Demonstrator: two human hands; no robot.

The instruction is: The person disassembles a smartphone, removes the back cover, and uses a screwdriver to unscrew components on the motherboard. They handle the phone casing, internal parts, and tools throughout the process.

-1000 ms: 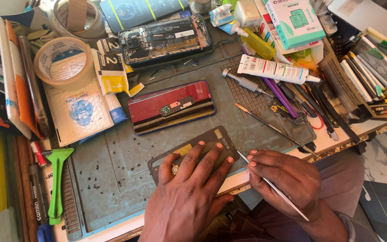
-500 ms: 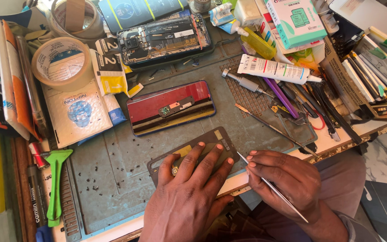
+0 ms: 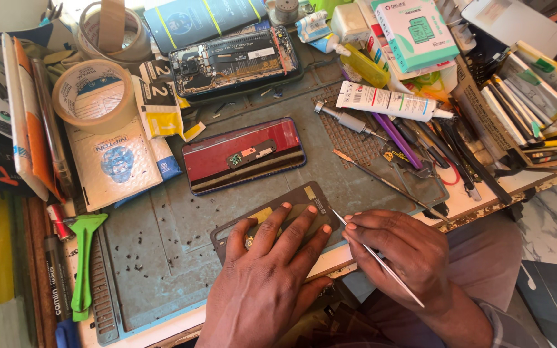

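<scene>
The left hand [image 3: 272, 277] lies flat with fingers spread, pressing down a dark phone frame [image 3: 272, 216] on the counter [image 3: 156, 258]. Just beside it, the right hand [image 3: 401, 251] pinches a thin metal tool [image 3: 375, 256], its tip touching the frame's near corner. A red phone [image 3: 243, 154] lies beyond both hands.

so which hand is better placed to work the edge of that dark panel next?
Likely right: the right hand holds the thin tool, tip at the dark panel edge. The left hand lies flat, pinning it.
</scene>
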